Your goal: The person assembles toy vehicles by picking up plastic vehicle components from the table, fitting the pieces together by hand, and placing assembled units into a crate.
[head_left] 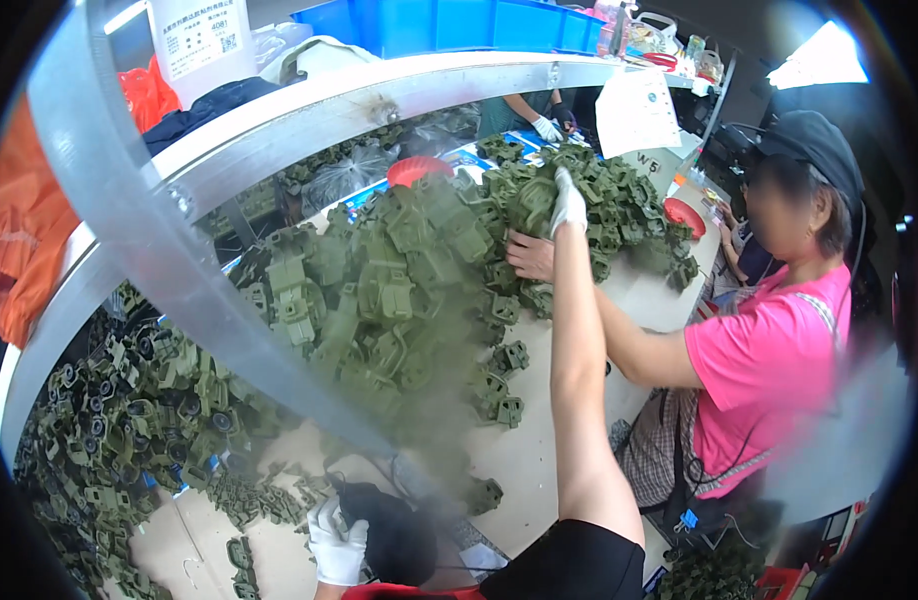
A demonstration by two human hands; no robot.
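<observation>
My right arm stretches across the table to a tall heap of olive-green plastic toy vehicle parts (419, 240). At its far right end, my white-gloved right hand (569, 205) lies with fingers extended against a rounded green part (534, 205). The fingers do not wrap round it. A co-worker's bare hand (529, 255) touches the same part of the heap, just below my hand. Low in the view, my gloved left hand (337, 540) has loosely bent fingers with the thumb apart, beside a dark rounded object (394, 535) whose kind I cannot make out.
A co-worker in pink (769, 350) stands at the right. Smaller green parts with black wheels (189, 410) cover the left side. A metal shelf frame (379, 100) arches overhead, bearing a blue bin (459, 28). Red dishes (685, 217) and another person's gloved hand (547, 129) are farther back.
</observation>
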